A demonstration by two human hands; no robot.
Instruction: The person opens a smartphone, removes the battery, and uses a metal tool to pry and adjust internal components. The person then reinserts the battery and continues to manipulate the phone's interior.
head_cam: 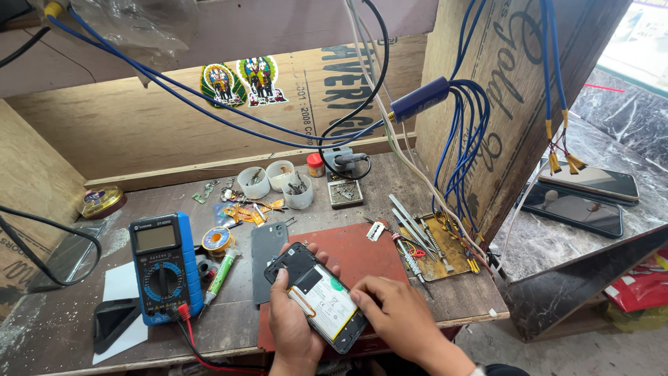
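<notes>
My left hand (291,322) cradles an opened smartphone (316,294) from below, its back cover off so the white battery and black frame show. My right hand (391,315) rests on the phone's lower right edge, fingertips touching the battery area. Both hands hover over a dark red work mat (362,254) at the bench's front edge. A grey phone back cover (266,252) lies just left of the phone.
A blue multimeter (165,268) with red and black leads sits at left, beside a solder spool (218,240) and a green tube (223,273). Small white cups (278,179) hold parts at the back. Tweezers and tools (417,233) lie at right. Blue cables (459,125) hang overhead. Two phones (581,198) rest on the marble counter.
</notes>
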